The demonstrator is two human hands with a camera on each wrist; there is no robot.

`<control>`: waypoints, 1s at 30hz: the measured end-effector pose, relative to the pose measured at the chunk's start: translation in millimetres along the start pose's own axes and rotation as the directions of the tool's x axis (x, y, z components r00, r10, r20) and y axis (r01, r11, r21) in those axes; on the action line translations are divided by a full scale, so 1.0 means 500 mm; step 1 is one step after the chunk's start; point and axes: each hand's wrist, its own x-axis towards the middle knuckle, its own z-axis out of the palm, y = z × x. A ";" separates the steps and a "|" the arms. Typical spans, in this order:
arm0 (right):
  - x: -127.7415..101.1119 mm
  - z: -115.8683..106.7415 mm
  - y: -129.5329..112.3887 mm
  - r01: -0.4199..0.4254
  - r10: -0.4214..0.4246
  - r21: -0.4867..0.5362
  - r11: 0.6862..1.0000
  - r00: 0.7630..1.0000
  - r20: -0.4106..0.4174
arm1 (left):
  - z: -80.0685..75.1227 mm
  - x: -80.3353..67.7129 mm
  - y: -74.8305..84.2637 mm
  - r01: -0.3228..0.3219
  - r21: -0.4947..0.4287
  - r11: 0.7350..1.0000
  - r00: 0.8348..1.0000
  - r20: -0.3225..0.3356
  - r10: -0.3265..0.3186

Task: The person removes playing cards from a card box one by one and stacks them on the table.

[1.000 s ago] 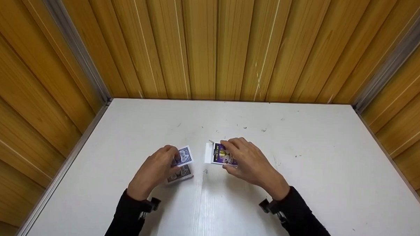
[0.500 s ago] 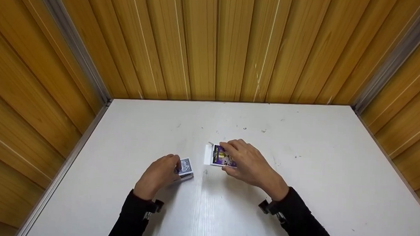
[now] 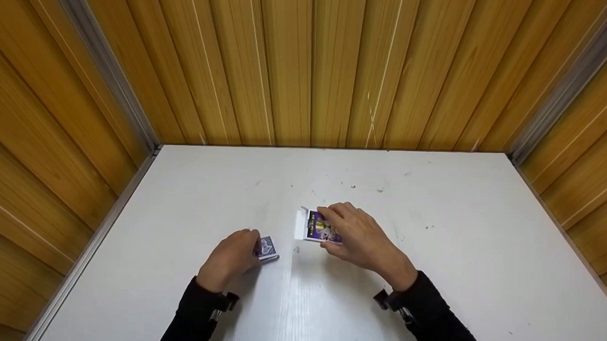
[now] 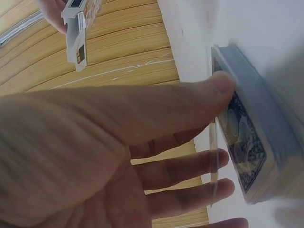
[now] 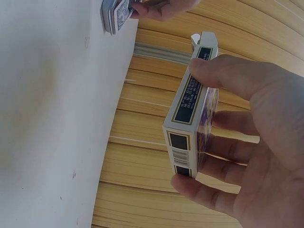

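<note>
A squared deck of blue-backed cards (image 3: 267, 249) lies on the white table (image 3: 457, 256). My left hand (image 3: 253, 247) grips it, thumb on one long edge and fingers on the other, as the left wrist view shows at the deck (image 4: 251, 142) and the hand (image 4: 221, 121). To the right, my right hand (image 3: 331, 233) holds a purple card box (image 3: 312, 227) just off the table, its white flap (image 3: 299, 224) open toward the deck. In the right wrist view the box (image 5: 187, 102) sits between thumb and fingers of my right hand (image 5: 189, 130).
Wooden slat walls (image 3: 307, 64) close in the table at the back and both sides, with metal strips in the corners. Small dark specks mark the tabletop behind the hands.
The left hand's two offset packets of cards have come together into one squared deck, and that hand has drawn slightly toward me. The right hand and box have hardly moved.
</note>
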 end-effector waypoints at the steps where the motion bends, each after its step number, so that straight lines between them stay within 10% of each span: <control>1: 0.000 0.000 0.000 -0.002 0.002 0.000 1.000 1.000 0.001 | 0.001 0.000 0.000 -0.003 0.004 1.000 1.000 -0.002 0.003; 30: -0.001 0.003 -0.003 -0.003 0.003 0.000 1.000 1.000 -0.005 | 0.041 0.001 0.011 -0.020 0.162 0.987 0.998 -0.057 0.030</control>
